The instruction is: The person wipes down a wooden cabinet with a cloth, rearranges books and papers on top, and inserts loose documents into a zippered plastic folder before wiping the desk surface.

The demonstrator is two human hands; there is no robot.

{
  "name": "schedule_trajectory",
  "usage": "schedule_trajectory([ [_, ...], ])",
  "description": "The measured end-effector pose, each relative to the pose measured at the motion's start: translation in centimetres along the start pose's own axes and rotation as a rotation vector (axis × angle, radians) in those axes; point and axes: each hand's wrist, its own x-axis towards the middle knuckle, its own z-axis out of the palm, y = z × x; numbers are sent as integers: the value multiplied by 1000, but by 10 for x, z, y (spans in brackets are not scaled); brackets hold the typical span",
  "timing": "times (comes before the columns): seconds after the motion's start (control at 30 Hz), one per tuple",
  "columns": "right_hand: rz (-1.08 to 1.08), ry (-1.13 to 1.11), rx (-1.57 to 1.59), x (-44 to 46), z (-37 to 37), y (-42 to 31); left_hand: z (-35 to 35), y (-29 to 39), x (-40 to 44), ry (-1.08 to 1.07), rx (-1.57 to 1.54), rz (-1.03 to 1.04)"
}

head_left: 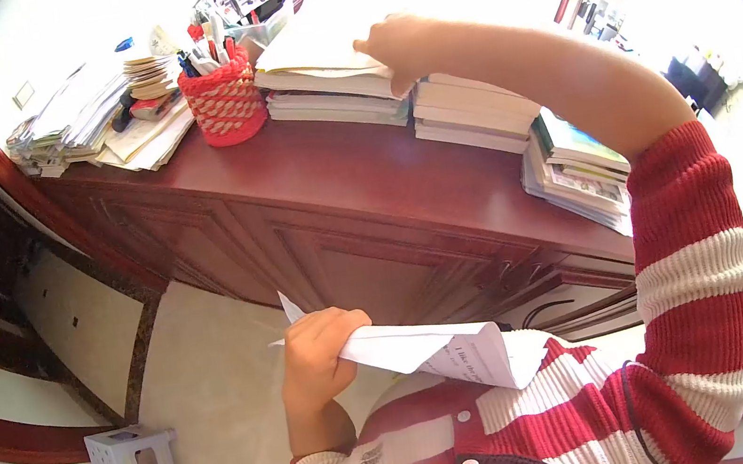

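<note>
My left hand (317,353) is closed around a bundle of white papers (426,348), rolled or folded together, in front of my striped cardigan. Printed text shows on one sheet, and the far corners stick out past the fist. My right hand (403,52) reaches across the cabinet top to a stack of papers (316,40). Its fingers touch the top sheets and the thumb points down by the front edge, apart from the fingers. Glare washes out the upper sheets.
A red woven pen holder (223,101) stands left of the stack, with loose papers and notebooks (80,116) beyond. Thick book piles (474,113) and more books (577,170) are on the right. The dark red cabinet (338,199) fronts me; a plastic stool (138,461) is lower left.
</note>
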Motion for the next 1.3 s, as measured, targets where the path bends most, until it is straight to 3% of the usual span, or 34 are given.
schedule_trajectory([
  [0.1, 9, 78, -35, 26, 22, 17, 0, 1, 0, -12, 14, 11],
  [0.17, 112, -21, -13, 7, -23, 23, -1, 0, -2, -19, 23, 12],
  [0.2, 173, 6, 172, 16, -22, 41, -1, 0, -3, -21, 27, 13],
  [0.3, 248, 346, 294, 34, -15, 87, 0, 0, -2, 4, 7, 23],
  [0.4, 246, 297, 155, -11, -50, 70, 1, 3, 1, -11, 2, 25],
  [0.5, 195, 355, 245, -17, -44, 56, 3, 6, 2, -30, -8, 14],
  [0.67, 114, 130, 94, 23, 13, 30, 5, 10, 1, -36, -12, -9],
  [0.83, -57, -98, 13, 9, 9, 12, 16, 13, -1, -39, 36, -35],
  [0.9, -28, 11, 146, -25, -7, 23, 18, 12, -7, -32, 38, -54],
  [0.97, -23, 554, 489, -66, 3, 54, 21, 18, -12, -20, -1, -65],
  [1.0, 147, 417, 893, -93, 5, 69, 23, 19, -15, 0, -10, -76],
  [1.13, 195, 516, 470, -211, 94, 176, 29, 20, -15, 29, 1, -120],
  [1.17, 256, 487, 427, -213, 115, 172, 34, 23, -10, 36, -37, -119],
  [1.2, 316, 455, 384, -214, 137, 170, 22, -16, -7, 40, -86, -92],
  [1.3, 634, 157, 535, -246, 210, 129, 25, -26, 10, 28, -139, -18],
])
